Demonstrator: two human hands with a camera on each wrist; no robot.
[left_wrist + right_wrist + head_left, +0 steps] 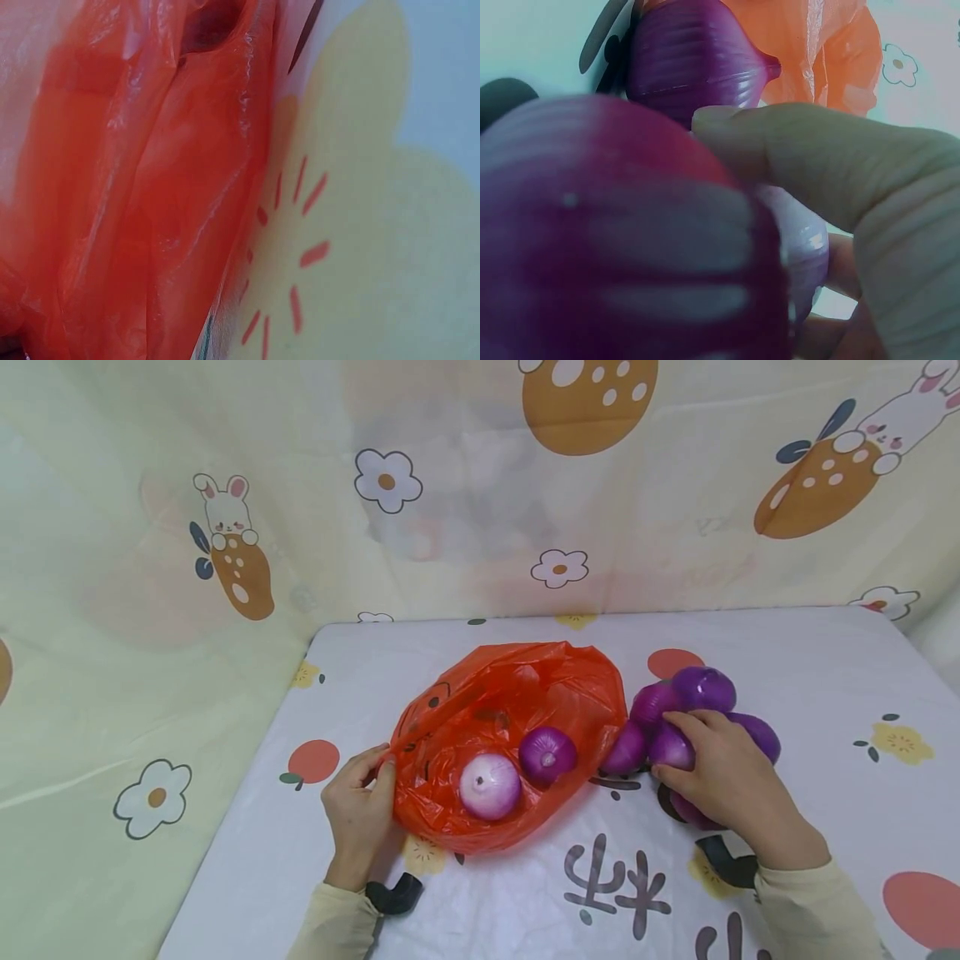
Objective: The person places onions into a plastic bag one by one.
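Observation:
An orange-red plastic bag lies with its mouth spread on the table. Inside it are a pale onion and a purple onion. My left hand pinches the bag's left rim between thumb and fingers; only the bag and tablecloth show in the left wrist view. To the right of the bag, several purple onions sit bunched together. My right hand grips one onion among them. In the right wrist view, thumb and fingers are around that onion, partly hidden by a nearer onion.
A white tablecloth printed with fruit, flowers and dark characters covers the table. Behind and to the left hangs a cream curtain with rabbit and flower prints. A black strap piece shows at the left wrist, another at the right.

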